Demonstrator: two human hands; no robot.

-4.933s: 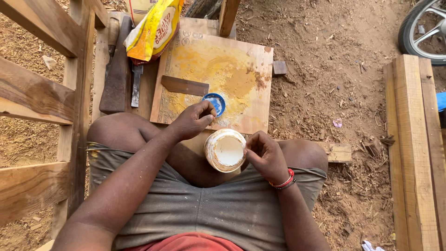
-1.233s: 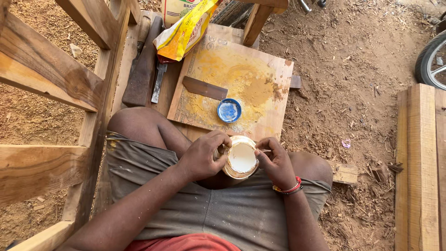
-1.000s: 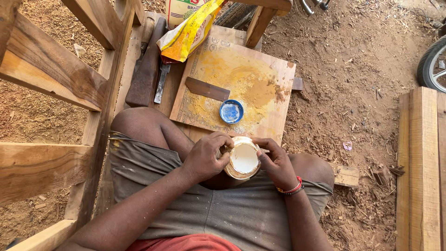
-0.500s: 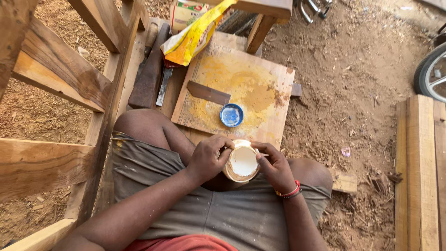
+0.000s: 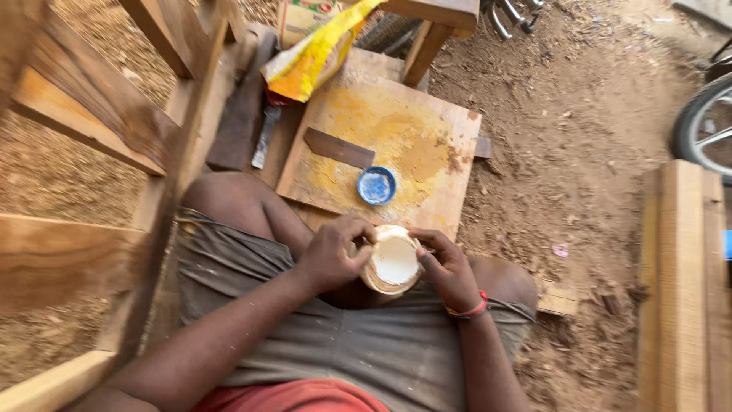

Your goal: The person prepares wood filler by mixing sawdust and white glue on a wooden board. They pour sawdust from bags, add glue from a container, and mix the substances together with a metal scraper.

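I sit with a small round open container (image 5: 394, 263) of white paste held over my lap. My left hand (image 5: 332, 252) wraps around its left side. My right hand (image 5: 446, 267), with a red band at the wrist, grips its right rim; a thin stick seen earlier is hidden now. A blue lid (image 5: 377, 185) lies on the yellow-stained wooden board (image 5: 427, 122) just beyond the container. A flat dark scraper (image 5: 339, 148) rests on the board's left part.
A yellow bag (image 5: 313, 61) lies at the board's far left corner, beside a dark wooden block (image 5: 240, 114). Wooden frame rails (image 5: 91, 114) stand at my left. Planks (image 5: 682, 282) lie at the right, a wheel (image 5: 705, 126) beyond them. Sawdust covers the ground.
The blue lid went from my left hand onto the board. Both hands now hold the container lower over my lap. The view has shifted slightly toward the board.
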